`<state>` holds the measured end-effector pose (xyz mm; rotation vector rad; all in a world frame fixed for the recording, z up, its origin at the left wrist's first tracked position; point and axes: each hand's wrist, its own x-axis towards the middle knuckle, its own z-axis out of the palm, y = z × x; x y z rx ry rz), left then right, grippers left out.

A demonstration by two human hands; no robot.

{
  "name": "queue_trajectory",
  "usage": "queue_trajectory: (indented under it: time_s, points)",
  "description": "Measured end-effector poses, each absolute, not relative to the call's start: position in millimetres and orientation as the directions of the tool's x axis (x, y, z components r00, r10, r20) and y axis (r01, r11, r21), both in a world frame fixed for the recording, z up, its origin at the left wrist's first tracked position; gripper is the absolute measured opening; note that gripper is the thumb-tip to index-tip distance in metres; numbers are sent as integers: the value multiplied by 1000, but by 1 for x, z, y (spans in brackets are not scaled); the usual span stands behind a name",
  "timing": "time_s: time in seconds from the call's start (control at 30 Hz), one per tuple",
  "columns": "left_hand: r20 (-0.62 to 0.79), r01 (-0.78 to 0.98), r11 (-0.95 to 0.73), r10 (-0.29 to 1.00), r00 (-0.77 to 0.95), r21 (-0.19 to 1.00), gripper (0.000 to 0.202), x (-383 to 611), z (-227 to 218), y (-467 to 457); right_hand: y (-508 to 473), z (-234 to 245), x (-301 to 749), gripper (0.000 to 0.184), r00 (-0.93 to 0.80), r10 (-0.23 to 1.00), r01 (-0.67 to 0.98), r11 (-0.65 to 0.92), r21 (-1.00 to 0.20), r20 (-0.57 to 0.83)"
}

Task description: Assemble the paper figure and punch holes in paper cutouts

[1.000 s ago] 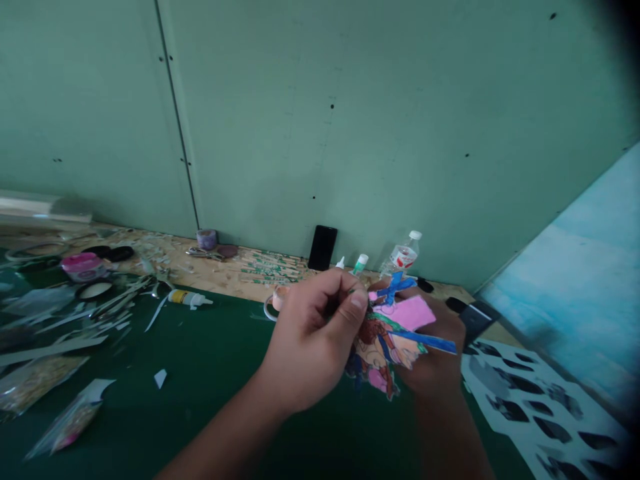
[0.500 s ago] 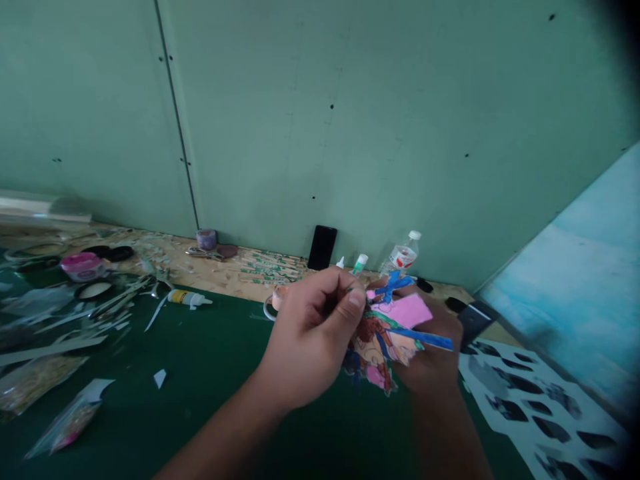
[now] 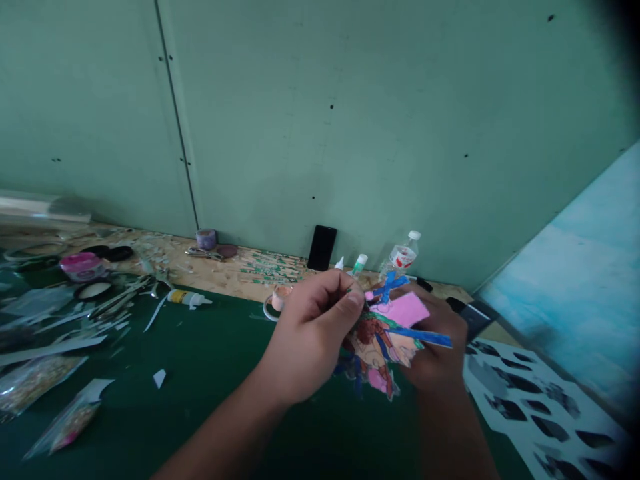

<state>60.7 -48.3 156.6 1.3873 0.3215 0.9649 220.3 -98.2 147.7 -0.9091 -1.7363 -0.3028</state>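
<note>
A colourful paper cutout (image 3: 373, 340), drawn in pink, brown, blue and green, is held up above the green mat (image 3: 200, 373). My left hand (image 3: 320, 333) pinches its left edge between thumb and forefinger. A pink flap and two blue strips stick out towards the right. Behind the cutout, my right hand (image 3: 443, 340) is curled close against it. Its fingertips are covered by the paper, so what they grip cannot be made out.
A phone (image 3: 322, 247) leans on the green wall. Glue bottles and a clear bottle (image 3: 403, 256) stand nearby. Left lie a yellow-labelled glue bottle (image 3: 189, 298), a pink jar (image 3: 83, 266), paper strips and plastic bags (image 3: 75, 420). Sheets with dark shapes (image 3: 540, 407) lie right.
My right hand has shifted slightly right and down behind the cutout. The cutout's lower part has dipped a little, and my left hand keeps its pinch almost in place.
</note>
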Motion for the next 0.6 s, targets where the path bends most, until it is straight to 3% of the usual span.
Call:
queue_trajectory:
  time_s: [0.13, 0.27, 0.6]
  points:
    - [321, -375, -99, 738, 594, 922, 25, 61, 155, -46, -97, 147, 214, 25, -47, 464, 658, 681, -322, 885]
    - [320, -373, -113, 764, 560, 921, 24, 62, 154, -46, -98, 148, 210, 17, -1, 536, 639, 650, -412, 844]
    - [305, -351, -122, 788, 534, 928, 26, 62, 155, -46, -97, 139, 216, 11, 108, 530, 623, 623, -473, 841]
